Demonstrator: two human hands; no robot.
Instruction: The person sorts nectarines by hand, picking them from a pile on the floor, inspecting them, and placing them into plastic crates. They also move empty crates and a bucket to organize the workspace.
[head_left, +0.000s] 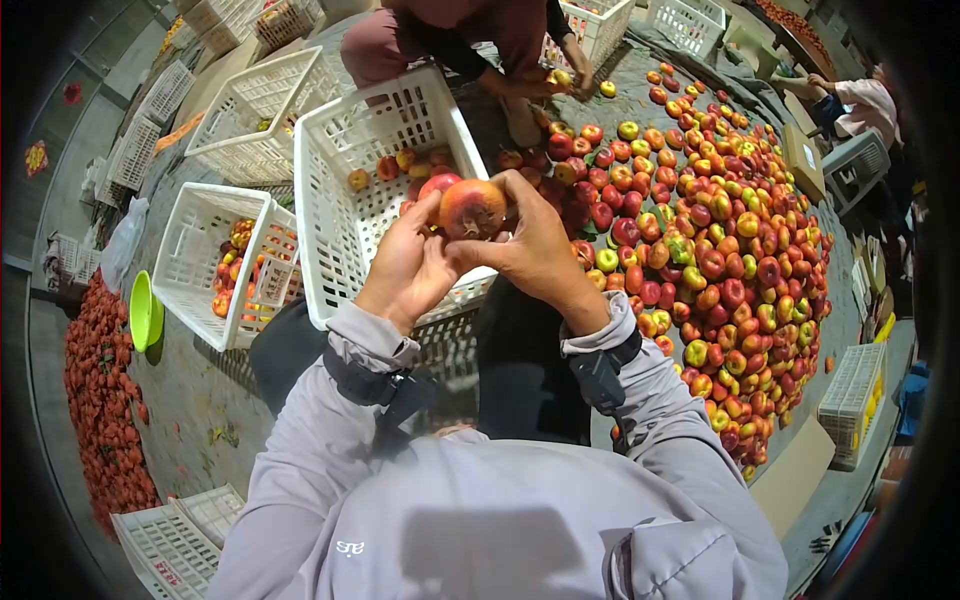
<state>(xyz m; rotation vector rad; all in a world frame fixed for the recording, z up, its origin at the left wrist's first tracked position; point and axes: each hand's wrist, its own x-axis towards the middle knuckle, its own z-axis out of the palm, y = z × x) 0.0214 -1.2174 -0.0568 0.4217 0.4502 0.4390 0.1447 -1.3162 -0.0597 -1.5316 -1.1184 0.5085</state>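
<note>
My right hand (540, 240) grips a red-orange fruit (473, 209) with a dark, rough patch facing up. My left hand (410, 265) is cupped against the fruit's left side, and its fingers curl around a second, redder fruit (438, 184) just behind. Both hands are over the near right part of a white slotted crate (335, 200). Several red and yellow fruits (387, 168) lie inside that crate, beyond my hands. To the right a large pile of red and yellow fruits (730, 250) is spread on the ground.
Across from me a person (430, 30) crouches, hands near the fruits. Another white crate (200, 260) with fruits stands at left, beside a green bowl (146, 311). Small red produce (100, 400) lies at far left. A second person (865, 105) is near a grey chair (857, 160).
</note>
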